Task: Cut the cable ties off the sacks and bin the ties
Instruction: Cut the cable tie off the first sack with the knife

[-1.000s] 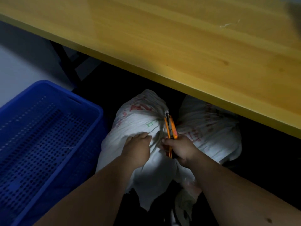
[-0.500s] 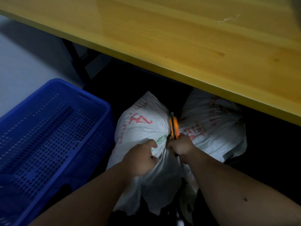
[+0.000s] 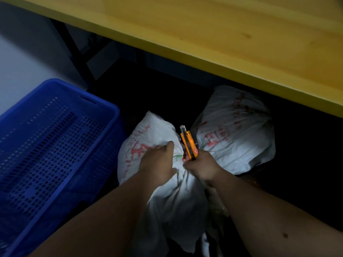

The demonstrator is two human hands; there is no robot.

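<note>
fingers of the right hand (image 3: 201,165) curl around an orange box cutter (image 3: 189,145), its blade tip pointing up and away at the gathered neck of a white sack (image 3: 148,138), while the left hand (image 3: 157,162) grips the bunched cloth just beside it. a second white sack (image 3: 239,138) with red writing lies close behind under the yellow table (image 3: 222,34), and a blue basket (image 3: 55,145) stands to the left; the cable tie itself cannot be made out.

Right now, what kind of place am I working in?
Probably a workshop or storeroom floor: tied white sacks lie under a yellow workbench, beside a blue crate.
</note>
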